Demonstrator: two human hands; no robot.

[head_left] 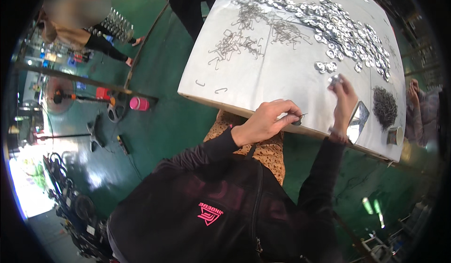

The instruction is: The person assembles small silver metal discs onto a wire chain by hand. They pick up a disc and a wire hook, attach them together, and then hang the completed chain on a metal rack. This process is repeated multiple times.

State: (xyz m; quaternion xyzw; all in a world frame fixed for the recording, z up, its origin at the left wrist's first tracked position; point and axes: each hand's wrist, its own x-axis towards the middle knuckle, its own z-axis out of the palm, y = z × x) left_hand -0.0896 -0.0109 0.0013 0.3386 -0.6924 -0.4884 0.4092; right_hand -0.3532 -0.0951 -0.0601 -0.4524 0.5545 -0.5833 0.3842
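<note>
Pinching a dark piece (297,121), the left hand (268,120) is at the edge of the table (286,77). The right hand (346,99) clasps a shiny piece (334,80).

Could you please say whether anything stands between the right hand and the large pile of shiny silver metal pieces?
Nothing visible blocks the right hand; a few similar silver pieces lie just short of the pile.

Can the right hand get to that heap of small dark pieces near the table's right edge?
Probably yes: the right hand is close to the dark heap, with bare tabletop between, though it seems to hold a shiny metal piece.
</note>
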